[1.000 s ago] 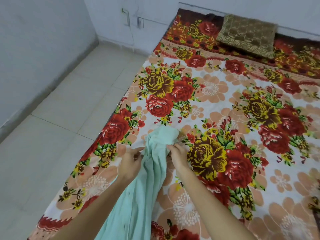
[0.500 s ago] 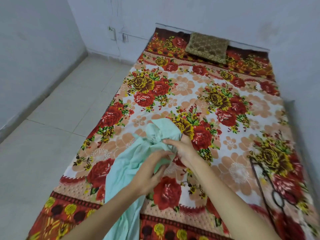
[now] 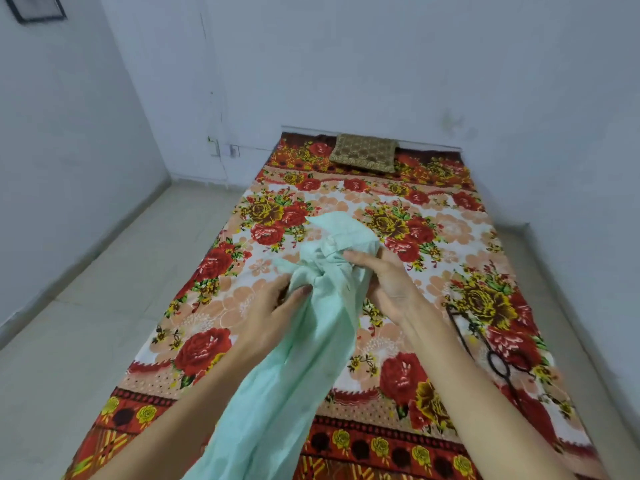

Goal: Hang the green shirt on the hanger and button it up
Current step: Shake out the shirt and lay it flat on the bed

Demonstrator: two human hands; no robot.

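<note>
You are standing at the foot of a bed whose floral sheet [image 3: 221, 306] is flat and thin, printed in red and yellow roses, with a quilted brown pillow [image 3: 363, 157] at the far end. On it the green shirt [image 3: 304, 375] lies as one long rope of pale, soft, light cloth. Its long axis runs from the near edge of the bed away from you, and it ends in a crumpled knot of what looks like the collar, roughly at the middle of the sheet. The hanger [image 3: 489, 361] lies flat on the sheet to your right, a thin dark wire frame that is hard to pick out against the print and sits apart from the shirt. Your right hand [image 3: 391, 285] lies between it and the cloth, so that is likely the hand to reach for it. Your left hand [image 3: 273, 317] has thumb and fingers curled round the gathered cloth just below the knot. Your right hand's fingers wrap over the knot from the other side and hold it. No button shows in the folds.
</note>
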